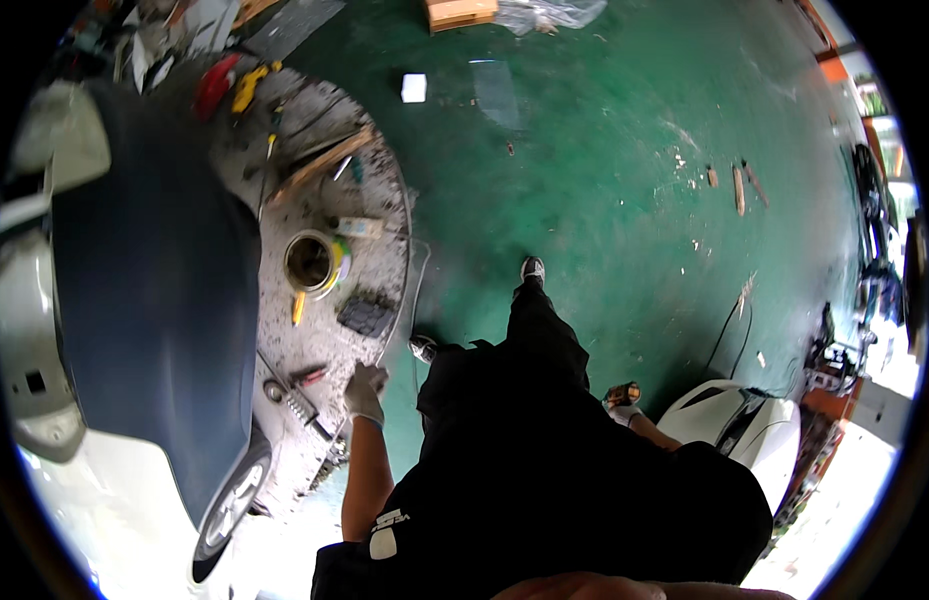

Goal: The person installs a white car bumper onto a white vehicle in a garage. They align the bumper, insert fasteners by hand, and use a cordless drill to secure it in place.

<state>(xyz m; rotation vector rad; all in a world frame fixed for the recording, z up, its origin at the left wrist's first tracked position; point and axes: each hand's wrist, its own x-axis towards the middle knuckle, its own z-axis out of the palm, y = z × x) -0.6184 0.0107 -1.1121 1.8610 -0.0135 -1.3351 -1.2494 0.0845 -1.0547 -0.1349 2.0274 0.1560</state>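
My left hand, in a light work glove, is over the near right edge of a round, stained worktable. Its fingers look curled, and whatever may be inside them does not show. Nearest to it on the table are a red-handled tool and a long metal tool. A dark grey block-like piece lies a little farther off. Down at my right side, my right hand, also gloved, is closed on a black and orange-yellow cordless power tool; its working end cannot be made out.
An open can, a white bottle, a wooden strip and a yellow tool are on the table. A car with a dark cover stands left. A white car part is right; wood scraps litter the green floor.
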